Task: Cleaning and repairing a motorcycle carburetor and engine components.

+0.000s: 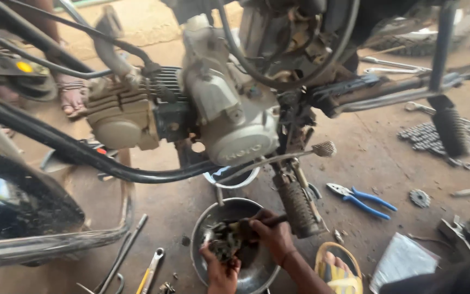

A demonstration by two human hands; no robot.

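Your left hand grips the greasy engine part over the metal bowl to catch drips, right hand clamping a brush.

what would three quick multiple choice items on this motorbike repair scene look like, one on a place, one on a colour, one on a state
1. Where is the greasy part that both hands hold?
A. over the metal bowl
B. on the bike seat
C. beside the chain

2. What colour are the handles of the pliers on the floor?
A. red
B. blue
C. yellow

3. What is the right hand doing?
A. resting flat on the floor
B. gripping a dark brush-like tool against the part
C. hanging empty

Answers: 1 A, the left hand holds the part inside the bowl's rim. 2 B, both handles are blue. 3 B, its fingers are closed round the tool's handle, tip at the part.
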